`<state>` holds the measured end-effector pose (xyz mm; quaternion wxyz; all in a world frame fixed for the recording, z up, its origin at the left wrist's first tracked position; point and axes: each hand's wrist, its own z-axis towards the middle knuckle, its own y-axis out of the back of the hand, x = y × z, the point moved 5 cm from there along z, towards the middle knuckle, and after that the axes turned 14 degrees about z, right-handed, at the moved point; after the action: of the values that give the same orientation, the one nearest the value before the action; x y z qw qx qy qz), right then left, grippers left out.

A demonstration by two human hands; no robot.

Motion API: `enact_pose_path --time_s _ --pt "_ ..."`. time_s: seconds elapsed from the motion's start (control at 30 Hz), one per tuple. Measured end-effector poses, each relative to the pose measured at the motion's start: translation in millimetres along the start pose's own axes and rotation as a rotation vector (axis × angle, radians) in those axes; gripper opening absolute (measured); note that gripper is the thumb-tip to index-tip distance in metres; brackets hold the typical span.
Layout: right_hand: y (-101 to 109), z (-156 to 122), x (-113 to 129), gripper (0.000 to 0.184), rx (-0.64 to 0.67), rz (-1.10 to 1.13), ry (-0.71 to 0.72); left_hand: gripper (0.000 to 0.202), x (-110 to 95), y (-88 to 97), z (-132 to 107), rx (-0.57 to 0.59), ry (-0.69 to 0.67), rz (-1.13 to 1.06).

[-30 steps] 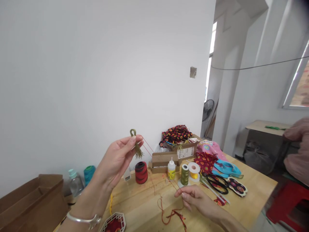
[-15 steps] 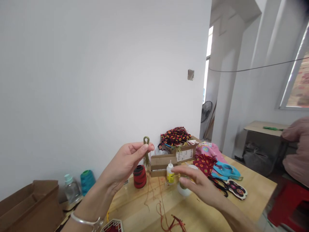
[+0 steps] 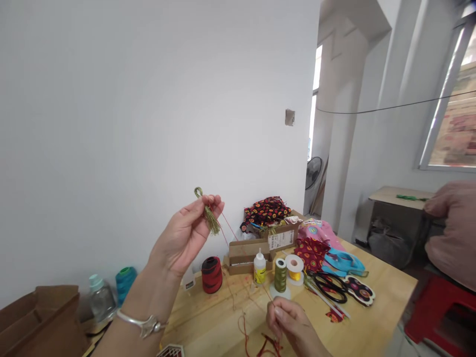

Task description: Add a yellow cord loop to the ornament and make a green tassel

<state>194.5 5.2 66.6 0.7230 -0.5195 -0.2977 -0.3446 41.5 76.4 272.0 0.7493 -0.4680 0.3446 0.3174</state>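
Observation:
My left hand (image 3: 178, 238), raised in front of the wall, pinches a small olive-green tassel (image 3: 212, 223). The tassel's looped top sticks up above the fingers and its strands hang below them. From that hand a red thread (image 3: 230, 226) slants down across the table toward my right hand (image 3: 292, 322). There, low over the table, thumb and fingers are pinched on the thread. Beyond it stand a glue bottle (image 3: 259, 270) and an olive-green thread spool (image 3: 280, 276). Loose red cord (image 3: 268, 346) lies below, partly hidden by my right hand.
A red-and-black thread cone (image 3: 211, 275) and cardboard box (image 3: 238, 267) sit near the wall. Black-handled scissors (image 3: 330, 287), a yellow-thread spool (image 3: 295, 270) and fabric (image 3: 312, 255) lie to the right. An open carton (image 3: 55, 322) is at left. Another person (image 3: 451, 228) sits far right.
My left hand has lifted the tassel up and left, tilting it. My right hand has come down from its spread position and closed on the thread, which is now stretched out.

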Motion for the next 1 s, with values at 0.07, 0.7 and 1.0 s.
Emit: enact_pose_path --time_s 0.07,0.7,1.0 --pt "13 -9 2 0.039 0.022 -0.180 -0.025 0.033 -10 -3.8 3 -0.017 -0.027 -0.033" --pt "-57 47 95 0.035 0.066 -0.021 0.159 0.014 5 -32.0 -12 0.288 0.000 0.428" --pt "-42 32 40 0.022 -0.054 0.368 0.066 0.013 33 -20.3 -7 0.212 0.139 0.234"
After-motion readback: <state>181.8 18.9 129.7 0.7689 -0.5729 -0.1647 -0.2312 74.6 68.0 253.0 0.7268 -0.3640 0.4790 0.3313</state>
